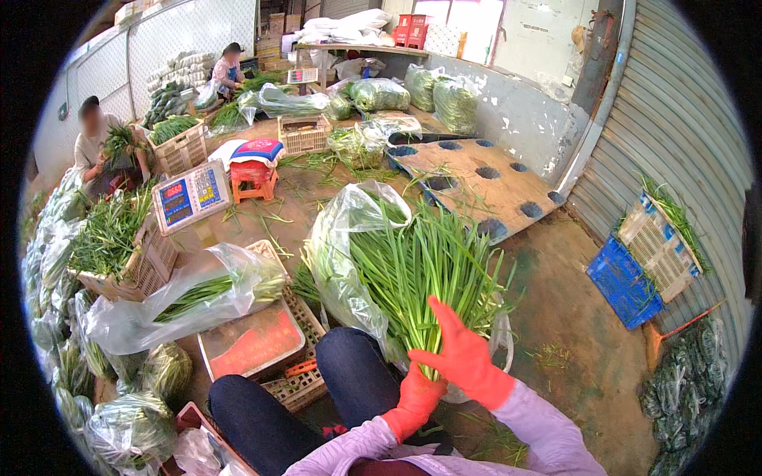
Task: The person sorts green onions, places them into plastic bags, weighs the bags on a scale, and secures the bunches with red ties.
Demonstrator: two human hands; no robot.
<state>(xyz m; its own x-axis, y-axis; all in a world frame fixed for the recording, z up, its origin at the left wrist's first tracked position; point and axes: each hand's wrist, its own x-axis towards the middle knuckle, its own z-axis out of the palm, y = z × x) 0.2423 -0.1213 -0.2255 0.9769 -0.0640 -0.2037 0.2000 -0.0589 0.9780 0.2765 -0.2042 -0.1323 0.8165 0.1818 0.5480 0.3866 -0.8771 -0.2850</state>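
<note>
Both my hands wear orange-red rubber gloves. Low in front of my lap, my left hand [417, 397] is closed around the gathered lower end of a bunch of long green leaves, which look like garlic chives [419, 273]. The leaves fan upward and away from me. My right hand [467, 360] lies against the right side of the stems, thumb and fingers spread apart. Just beyond the bunch, a clear plastic bag [339, 268] holds more greens. Left of my knees, a second bag [131, 321] with chives lies across the metal platform of a scale [256, 351].
The scale's lit display [190, 196] stands beyond the platform. A crate of greens [128, 279] and several bagged bundles [134, 425] line the left. An orange stool [255, 184], a board with holes [476, 178] and a blue crate [622, 285] surround me. Two people sit at far left.
</note>
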